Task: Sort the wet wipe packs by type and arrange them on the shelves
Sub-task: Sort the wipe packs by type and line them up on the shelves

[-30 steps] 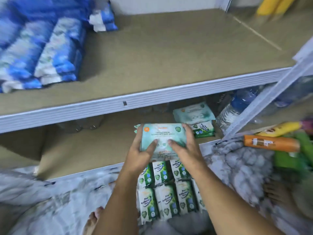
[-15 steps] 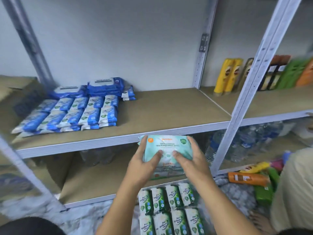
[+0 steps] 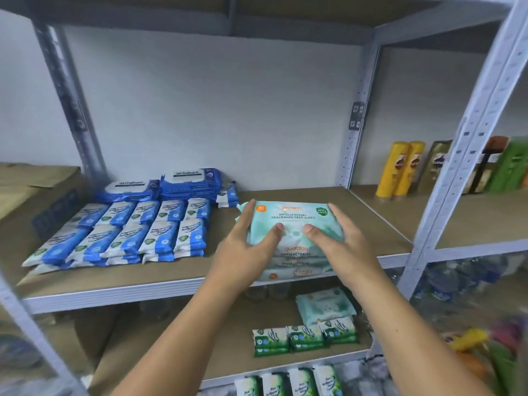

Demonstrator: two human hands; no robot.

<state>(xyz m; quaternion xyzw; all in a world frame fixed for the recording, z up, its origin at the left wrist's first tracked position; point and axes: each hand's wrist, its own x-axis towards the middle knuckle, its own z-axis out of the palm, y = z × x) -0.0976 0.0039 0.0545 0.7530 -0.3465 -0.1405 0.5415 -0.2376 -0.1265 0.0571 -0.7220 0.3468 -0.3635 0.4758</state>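
Grey metal makes up the shelving rack (image 3: pixel 468 155) that fills my view, with brown boards for shelves. The middle shelf (image 3: pixel 285 195) runs across at about chest height from here. On its left half lie the blue-and-white wipe packs (image 3: pixel 128 232), set flat in neat rows, stacked at least two deep at the near edge. Behind them, at the far wall, sit the dark blue antabax packs (image 3: pixel 188 181), also stacked.

Just right of those rows is the stack of teal wipe packs (image 3: pixel 294 218), labelled antibacterial fragrance free wipes, at the near edge of the middle shelf. The left grip (image 3: pixel 245 250) grasps the stack's left side, fingers round the far corner and thumb pressed on the top pack. The right grip (image 3: pixel 343 247) grasps the right side the same way, so the stack is clamped between the two. Whether its bottom pack touches the board I cannot tell from this angle.

On the lower shelf (image 3: pixel 200 338), below the hands, a single teal pack (image 3: pixel 325 304) lies behind a row of green wipe packs (image 3: pixel 305 337). More green-and-white packs (image 3: pixel 288 382) show at the near bottom edge of the view. In the right bay, yellow bottles (image 3: pixel 403 167) stand upright at the far wall.
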